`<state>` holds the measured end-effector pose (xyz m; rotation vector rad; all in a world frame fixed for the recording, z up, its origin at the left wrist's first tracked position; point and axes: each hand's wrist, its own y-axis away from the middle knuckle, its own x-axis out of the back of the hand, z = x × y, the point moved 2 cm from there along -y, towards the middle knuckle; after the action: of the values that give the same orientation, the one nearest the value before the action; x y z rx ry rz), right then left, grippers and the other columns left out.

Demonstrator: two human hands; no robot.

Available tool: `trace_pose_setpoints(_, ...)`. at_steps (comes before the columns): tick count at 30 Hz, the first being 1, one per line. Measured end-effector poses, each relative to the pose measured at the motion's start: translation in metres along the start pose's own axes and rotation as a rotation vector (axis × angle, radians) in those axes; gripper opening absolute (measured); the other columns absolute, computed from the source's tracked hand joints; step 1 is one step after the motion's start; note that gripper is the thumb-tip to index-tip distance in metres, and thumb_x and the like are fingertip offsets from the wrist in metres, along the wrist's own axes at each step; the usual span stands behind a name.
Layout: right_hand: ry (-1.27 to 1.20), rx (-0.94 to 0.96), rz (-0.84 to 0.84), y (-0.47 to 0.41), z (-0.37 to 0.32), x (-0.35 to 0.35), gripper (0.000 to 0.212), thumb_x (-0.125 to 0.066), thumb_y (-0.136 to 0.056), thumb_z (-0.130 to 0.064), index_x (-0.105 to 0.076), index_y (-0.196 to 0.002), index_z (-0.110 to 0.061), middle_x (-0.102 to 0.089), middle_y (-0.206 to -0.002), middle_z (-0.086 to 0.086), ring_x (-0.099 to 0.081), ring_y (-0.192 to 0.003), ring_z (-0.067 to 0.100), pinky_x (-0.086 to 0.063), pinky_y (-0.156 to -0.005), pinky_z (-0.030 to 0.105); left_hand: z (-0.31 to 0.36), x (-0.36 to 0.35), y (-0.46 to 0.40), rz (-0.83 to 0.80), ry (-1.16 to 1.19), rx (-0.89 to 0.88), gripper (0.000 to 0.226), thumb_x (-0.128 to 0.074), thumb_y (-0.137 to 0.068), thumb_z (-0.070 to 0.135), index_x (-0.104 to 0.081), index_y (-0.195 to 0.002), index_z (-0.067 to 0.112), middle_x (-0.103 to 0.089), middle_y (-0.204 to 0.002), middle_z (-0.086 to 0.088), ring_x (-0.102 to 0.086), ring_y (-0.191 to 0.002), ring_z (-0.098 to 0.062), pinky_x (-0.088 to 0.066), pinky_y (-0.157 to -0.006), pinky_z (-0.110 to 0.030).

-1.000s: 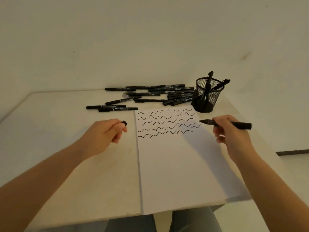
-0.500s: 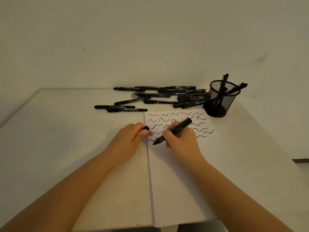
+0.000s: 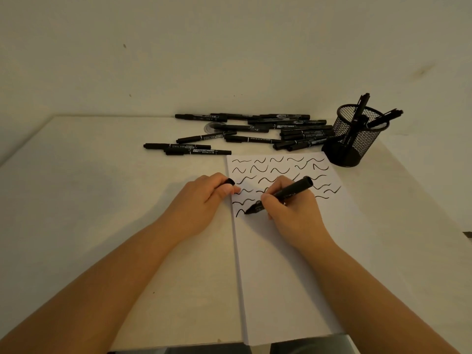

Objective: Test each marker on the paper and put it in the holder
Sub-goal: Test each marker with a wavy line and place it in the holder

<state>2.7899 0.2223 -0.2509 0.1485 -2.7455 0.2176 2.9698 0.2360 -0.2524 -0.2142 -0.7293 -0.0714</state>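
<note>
Pinched between the thumb and fingers of the right hand (image 3: 293, 213), one black marker (image 3: 281, 194) slants down to the left, its tip touching the paper (image 3: 293, 277) at the start of a fresh stroke under the rows of wavy lines. That grip is closed round the barrel. Just left of the paper's left edge, the left hand (image 3: 201, 200) rests on the worktop (image 3: 102, 226) with its grip closed round a small black cap (image 3: 229, 181), which pokes out past the fingers.

Beyond the paper's far right corner stands one black mesh holder (image 3: 357, 139), touching or nearly touching that corner. At least two markers lean out of its rim; a third may be inside, but the mesh hides the count. Beyond the paper's far edge lies a loose pile of markers (image 3: 255, 134), roughly fifteen, overlapping too much for an exact count. A clear round disc (image 3: 212, 127) lies partly under that pile.

One sheet of paper carries about twenty-five squiggles. Pale and matt, the worktop stands in a corner against plain cream walls (image 3: 229, 47) with a few small marks.
</note>
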Motion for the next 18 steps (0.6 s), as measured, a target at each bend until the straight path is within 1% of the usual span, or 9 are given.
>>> trace_pose_setpoints(1,0.011,0.0,0.02,0.0,0.0,0.002,0.015,-0.06,-0.077,-0.017,-0.055,-0.064,-0.023,-0.054,-0.046,-0.01,-0.045,-0.045,0.002,-0.035,-0.043,0.014,0.0,0.0,0.0,0.0,-0.003,-0.001,0.024,-0.038,-0.096,0.029,-0.05,-0.085,0.047,-0.059,-0.095,0.034,-0.053,-0.098,-0.001,-0.037,-0.077,-0.008)
trace_pose_setpoints(3,-0.01,0.028,0.095,0.0,-0.001,0.008,0.017,-0.061,-0.079,-0.018,-0.056,-0.064,-0.025,-0.059,-0.052,-0.012,-0.051,-0.049,0.002,-0.039,-0.045,0.014,-0.002,0.0,0.0,0.007,-0.01,-0.009,0.023,-0.038,-0.095,0.031,-0.048,-0.084,0.048,-0.063,-0.099,0.026,-0.053,-0.096,-0.003,-0.035,-0.073,-0.006)
trace_pose_setpoints(5,-0.144,0.031,0.151,0.0,-0.003,0.013,0.016,-0.062,-0.082,-0.018,-0.059,-0.069,-0.027,-0.063,-0.057,-0.008,-0.057,-0.055,0.005,-0.045,-0.05,0.016,-0.003,-0.001,0.001,0.028,-0.019,-0.022,0.02,-0.039,-0.094,0.034,-0.05,-0.084,0.048,-0.066,-0.101,0.015,-0.054,-0.093,-0.008,-0.038,-0.074,-0.014)
trace_pose_setpoints(7,-0.266,-0.006,0.154,-0.001,-0.005,0.015,0.014,-0.061,-0.084,-0.017,-0.06,-0.073,-0.024,-0.062,-0.054,-0.005,-0.056,-0.051,0.005,-0.043,-0.048,0.014,-0.004,-0.001,0.002,0.061,-0.021,-0.032,0.015,-0.042,-0.093,0.037,-0.053,-0.085,0.043,-0.067,-0.093,0.01,-0.055,-0.088,-0.011,-0.042,-0.074,-0.025)
trace_pose_setpoints(9,-0.326,-0.033,0.13,-0.001,-0.007,0.015,0.012,-0.06,-0.085,-0.015,-0.059,-0.074,-0.02,-0.058,-0.05,-0.005,-0.051,-0.046,0.003,-0.04,-0.046,0.013,-0.005,-0.002,0.003,0.075,-0.013,-0.029,0.01,-0.047,-0.091,0.037,-0.054,-0.085,0.042,-0.065,-0.088,0.009,-0.056,-0.082,-0.01,-0.044,-0.072,-0.027)
trace_pose_setpoints(12,-0.399,-0.056,0.082,0.0,-0.009,0.015,0.015,-0.058,-0.086,-0.012,-0.058,-0.073,-0.018,-0.055,-0.047,-0.005,-0.048,-0.044,0.004,-0.039,-0.043,0.015,-0.004,-0.003,0.005,0.067,0.008,-0.026,0.01,-0.054,-0.087,0.037,-0.054,-0.086,0.047,-0.063,-0.086,0.011,-0.057,-0.078,-0.004,-0.043,-0.069,-0.023)
trace_pose_setpoints(14,-0.455,-0.073,0.053,0.001,-0.01,0.016,0.019,-0.056,-0.087,-0.011,-0.059,-0.07,-0.019,-0.055,-0.047,-0.004,-0.047,-0.044,0.006,-0.039,-0.042,0.018,-0.002,-0.003,0.006,0.058,0.009,-0.033,0.015,-0.056,-0.086,0.037,-0.053,-0.083,0.052,-0.061,-0.085,0.013,-0.055,-0.078,-0.001,-0.041,-0.069,-0.02)
trace_pose_setpoints(16,-0.507,-0.08,0.025,0.001,-0.011,0.016,0.028,-0.054,-0.089,-0.012,-0.06,-0.065,-0.025,-0.056,-0.049,-0.002,-0.048,-0.046,0.008,-0.039,-0.043,0.02,0.0,-0.004,0.007,0.05,0.008,-0.034,0.014,-0.055,-0.084,0.041,-0.052,-0.081,0.054,-0.06,-0.083,0.016,-0.053,-0.078,0.001,-0.039,-0.068,-0.018)
trace_pose_setpoints(18,-0.534,-0.079,-0.004,0.002,-0.011,0.015,0.029,-0.054,-0.089,-0.012,-0.06,-0.064,-0.025,-0.057,-0.05,-0.001,-0.048,-0.047,0.01,-0.038,-0.043,0.022,0.002,-0.004,0.007,0.045,0.015,-0.037,0.015,-0.055,-0.083,0.04,-0.052,-0.08,0.054,-0.06,-0.083,0.017,-0.053,-0.08,0.001,-0.042,-0.069,-0.02)
